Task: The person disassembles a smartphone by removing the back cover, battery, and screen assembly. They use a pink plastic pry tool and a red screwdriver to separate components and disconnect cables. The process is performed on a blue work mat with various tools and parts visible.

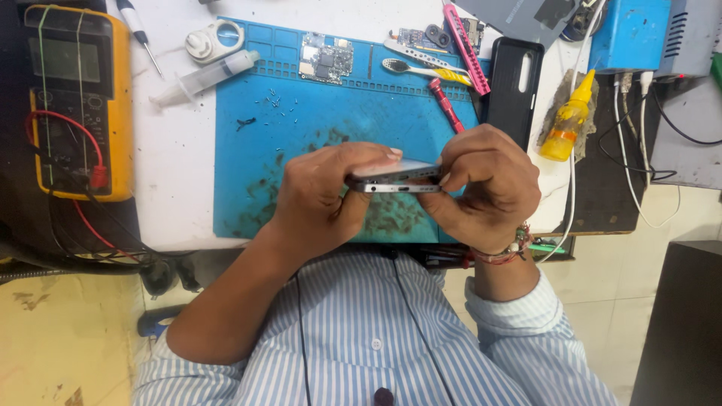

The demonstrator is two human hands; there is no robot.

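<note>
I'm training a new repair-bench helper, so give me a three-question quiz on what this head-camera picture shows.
1. True or false: both the left hand and the right hand hold the phone above the blue mat.
2. Which thing lies on the white bench left of the mat? A) syringe B) toothbrush C) yellow bottle
3. Fill in: the multimeter at the far left has a ______ casing.

Key:
1. True; the phone's bottom edge with its ports faces the camera.
2. A, the syringe; the toothbrush lies on the mat and the yellow bottle stands to the mat's right.
3. Yellow.
</note>
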